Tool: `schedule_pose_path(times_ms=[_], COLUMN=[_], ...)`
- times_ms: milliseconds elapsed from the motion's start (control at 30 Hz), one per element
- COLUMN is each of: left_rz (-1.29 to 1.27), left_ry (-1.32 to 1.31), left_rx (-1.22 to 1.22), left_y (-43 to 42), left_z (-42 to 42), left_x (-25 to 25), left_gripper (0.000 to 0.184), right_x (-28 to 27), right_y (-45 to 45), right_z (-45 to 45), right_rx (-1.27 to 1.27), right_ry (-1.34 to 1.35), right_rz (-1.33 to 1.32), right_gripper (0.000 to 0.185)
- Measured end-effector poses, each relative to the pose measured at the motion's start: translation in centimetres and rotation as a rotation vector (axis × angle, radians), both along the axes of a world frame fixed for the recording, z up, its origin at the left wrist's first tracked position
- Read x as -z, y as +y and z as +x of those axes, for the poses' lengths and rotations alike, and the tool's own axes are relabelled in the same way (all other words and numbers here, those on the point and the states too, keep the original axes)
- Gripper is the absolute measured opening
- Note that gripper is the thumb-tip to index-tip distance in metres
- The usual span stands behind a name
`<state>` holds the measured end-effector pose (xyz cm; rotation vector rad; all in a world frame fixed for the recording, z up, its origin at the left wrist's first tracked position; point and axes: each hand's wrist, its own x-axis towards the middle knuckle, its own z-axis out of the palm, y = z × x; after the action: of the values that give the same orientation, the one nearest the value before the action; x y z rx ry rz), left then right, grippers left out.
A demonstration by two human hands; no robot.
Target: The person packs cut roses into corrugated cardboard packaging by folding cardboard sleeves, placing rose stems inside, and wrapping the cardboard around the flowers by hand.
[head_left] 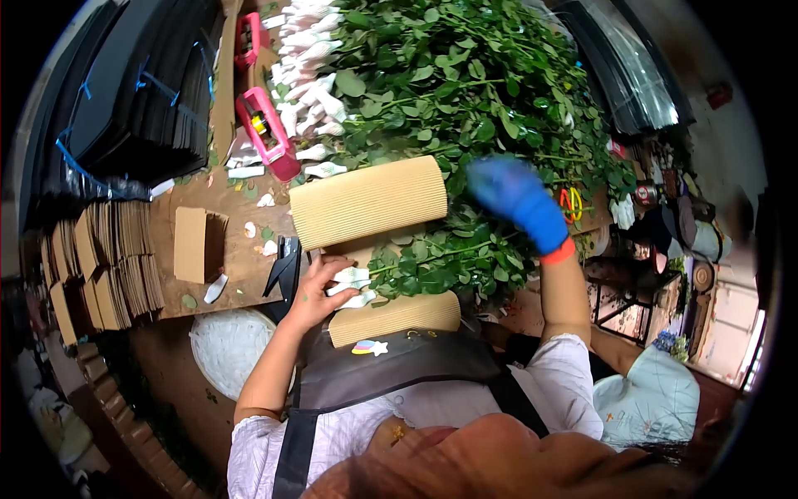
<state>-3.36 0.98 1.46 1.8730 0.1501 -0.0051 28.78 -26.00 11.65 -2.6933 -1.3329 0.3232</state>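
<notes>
My bare left hand (320, 295) is closed, with fingers curled around the white-sleeved heads of a few roses (353, 283). Their leafy green stems (465, 258) run to the right across corrugated cardboard. My right hand (515, 195), in a blue glove with an orange cuff, hovers over the foliage and is smeared by motion, so its fingers cannot be made out. A curled sheet of tan corrugated cardboard (370, 202) stands just behind the flowers. Another corrugated flap (395, 318) lies against my dark apron.
A big heap of leafy stems (465, 83) with white-sleeved heads (312, 62) covers the back. Pink tape dispensers (270, 137), a black tool (285, 268), folded cardboard (199, 245) and cardboard stacks (108, 266) are to the left. Yellow-and-red scissors (571, 205) lie right.
</notes>
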Motion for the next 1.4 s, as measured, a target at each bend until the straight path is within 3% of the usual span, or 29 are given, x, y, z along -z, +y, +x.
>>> schedule_pose_path(times_ms=[33,67,133,233,267,367,433,567,600,700,833,933,1000,1067,1167,1233,1300,1400], left_rz=[-0.02,-0.037,-0.009,0.078,0.109,0.112,0.086,0.075,0.145,0.18,0.148,0.266,0.329,0.328,0.31,0.273,0.261,0.265], left_ry=[0.013,0.023,0.043,-0.055,-0.077,-0.053,-0.036,-0.051,-0.091,-0.116,-0.115,-0.177,-0.21,-0.209,-0.194,-0.177,-0.179,-0.191], left_rx=[-0.026,-0.05,-0.033,0.011,0.012,0.002,-0.018,-0.005,0.026,0.043,0.04,0.004,-0.053,-0.068,-0.099,-0.102,-0.11,-0.122], left_y=[-0.3,-0.5,-0.3,-0.2,-0.2,-0.4,-0.6,-0.6,-0.3,-0.4,-0.6,-0.7,-1.0,-1.2,-1.6,-1.5,-1.4,-1.4], left_z=[0.0,0.1,0.0,-0.4,-0.4,-0.4,-0.4,-0.3,-0.3,-0.3,-0.1,0.1,0.7,0.7,0.9,1.1,1.0,1.0], left_x=[-0.2,-0.4,-0.7,0.6,0.3,-0.2,-0.3,-0.3,0.3,0.5,-0.7,-0.5,-1.0,-0.6,-0.4,-0.3,0.1,0.5], left_gripper=[0.059,0.058,0.056,0.05,0.047,0.047,0.05,0.055,0.056,0.059,0.047,0.033,0.02,0.02,0.02,0.02,0.02,0.021], right_x=[-0.4,-0.8,0.2,7.1,5.9,-1.2,-5.2,-5.5,-6.2,-6.8,-3.9,-6.4,-6.9,-7.3,-4.6,0.6,0.5,2.3], right_y=[2.3,4.8,8.7,8.9,9.0,7.0,5.5,1.2,0.3,-1.2,-1.5,-0.6,-2.1,-2.0,0.0,1.5,3.9,8.0], right_z=[1.7,4.6,8.6,15.4,15.4,11.5,8.2,6.7,5.9,3.3,0.9,-3.3,-1.6,-0.1,2.5,4.1,6.7,9.5], right_rx=[0.051,-0.085,-0.159,-0.103,-0.069,-0.07,0.0,0.007,0.008,-0.076,-0.052,0.113,0.02,-0.062,-0.124,-0.16,-0.13,0.038], right_ry=[-0.171,-0.446,-0.803,-0.437,-0.352,-0.628,-0.785,-0.505,-0.591,-0.502,-0.353,-0.134,-0.147,-0.273,-0.174,-0.311,-0.064,-0.325], right_rz=[0.301,0.458,0.392,-0.251,-0.237,0.262,0.403,0.524,0.496,0.503,0.551,0.811,0.691,0.573,0.386,0.032,-0.297,0.125], right_gripper=[0.025,0.039,0.05,0.048,0.05,0.057,0.068,0.07,0.07,0.074,0.064,0.059,0.055,0.049,0.043,0.042,0.04,0.04])
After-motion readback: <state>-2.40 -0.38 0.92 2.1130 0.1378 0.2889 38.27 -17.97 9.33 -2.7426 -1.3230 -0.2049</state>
